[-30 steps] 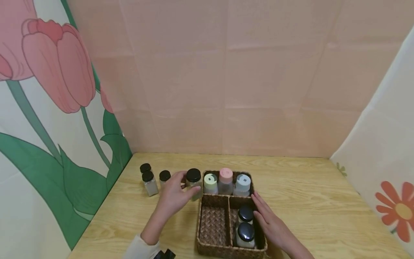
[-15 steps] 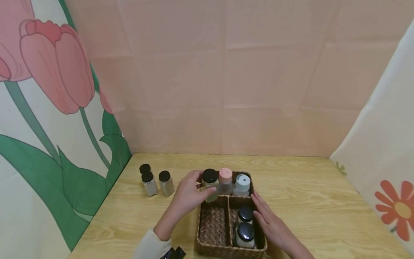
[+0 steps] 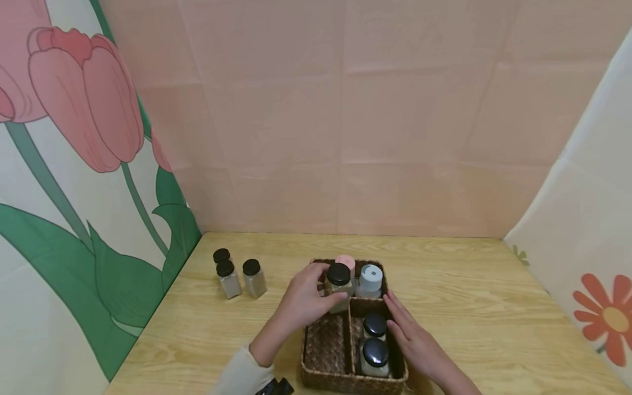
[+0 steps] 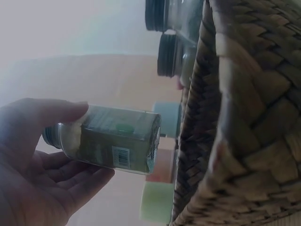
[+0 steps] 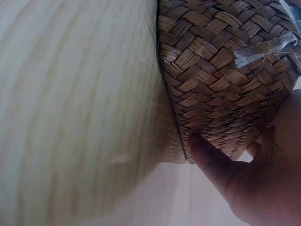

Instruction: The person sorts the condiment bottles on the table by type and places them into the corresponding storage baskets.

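pink cloth (image 3: 340,120) hangs behind a wood-grain table (image 3: 459,307); tulip-print cloth (image 3: 89,104) on the left side

left hand (image 3: 303,299): thumb and fingers clamped on a black-lidded jar (image 3: 338,282), held up roughly upright over the woven basket (image 3: 353,382), near the divider behind the left front compartment (barcode on its side, seen from the left wrist)

right hand (image 3: 412,341): fingers laid against the basket's right wall, not closed round anything

inside basket: two dark-lidded jars (image 3: 375,353), right front compartment; bottles (image 3: 370,280) capped pink, light blue and green, back compartment

table, left: three small jars (image 3: 254,282), black lids
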The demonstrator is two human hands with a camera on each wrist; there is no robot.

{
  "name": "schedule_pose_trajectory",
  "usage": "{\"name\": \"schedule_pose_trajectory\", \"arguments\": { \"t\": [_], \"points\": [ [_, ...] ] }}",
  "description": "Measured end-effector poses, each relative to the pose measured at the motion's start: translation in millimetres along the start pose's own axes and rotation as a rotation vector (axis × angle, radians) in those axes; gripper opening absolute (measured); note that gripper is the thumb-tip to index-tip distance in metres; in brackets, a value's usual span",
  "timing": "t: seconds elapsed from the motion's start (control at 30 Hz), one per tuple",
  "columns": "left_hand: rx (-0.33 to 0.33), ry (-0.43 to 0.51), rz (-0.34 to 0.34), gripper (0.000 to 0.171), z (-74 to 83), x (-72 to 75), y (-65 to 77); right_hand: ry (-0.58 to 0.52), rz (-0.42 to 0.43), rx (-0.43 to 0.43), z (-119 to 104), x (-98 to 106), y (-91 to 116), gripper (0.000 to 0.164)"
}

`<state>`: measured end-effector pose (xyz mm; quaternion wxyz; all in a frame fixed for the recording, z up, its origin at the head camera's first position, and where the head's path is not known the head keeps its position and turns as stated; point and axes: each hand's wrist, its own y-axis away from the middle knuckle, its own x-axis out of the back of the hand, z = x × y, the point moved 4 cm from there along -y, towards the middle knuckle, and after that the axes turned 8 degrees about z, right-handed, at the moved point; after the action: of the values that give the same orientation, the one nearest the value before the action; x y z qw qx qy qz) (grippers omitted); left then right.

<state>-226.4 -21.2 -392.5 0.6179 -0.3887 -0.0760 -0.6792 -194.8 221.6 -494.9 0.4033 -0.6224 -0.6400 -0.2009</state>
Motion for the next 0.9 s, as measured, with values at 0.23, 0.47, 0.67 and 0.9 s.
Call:
{"name": "schedule_pose_trajectory", "arguments": {
  "t": [0.23, 0.47, 0.67, 0.9],
  "points": [
    [-0.034, 0.052, -0.030, 0.051, 5.7, -12.6, -3.1, 0.006, 0.021, 0.010, -2.0, 0.8, 2.2, 0.052],
    [-0.098, -0.005, -0.035, 0.044, 11.3, -22.4, -6.8, 0.022, 0.032, 0.019, -2.2, 0.7, 3.0, 0.052],
    [-0.118, -0.041, -0.047, 0.047, 17.4, -28.9, -8.7, 0.012, 0.061, 0.049, -4.4, 2.4, 2.5, 0.050],
    [-0.089, -0.084, -0.073, 0.061, 21.1, -35.0, -9.3, -0.013, 0.089, 0.081, -5.0, 3.8, 2.5, 0.050]
  ]
}}
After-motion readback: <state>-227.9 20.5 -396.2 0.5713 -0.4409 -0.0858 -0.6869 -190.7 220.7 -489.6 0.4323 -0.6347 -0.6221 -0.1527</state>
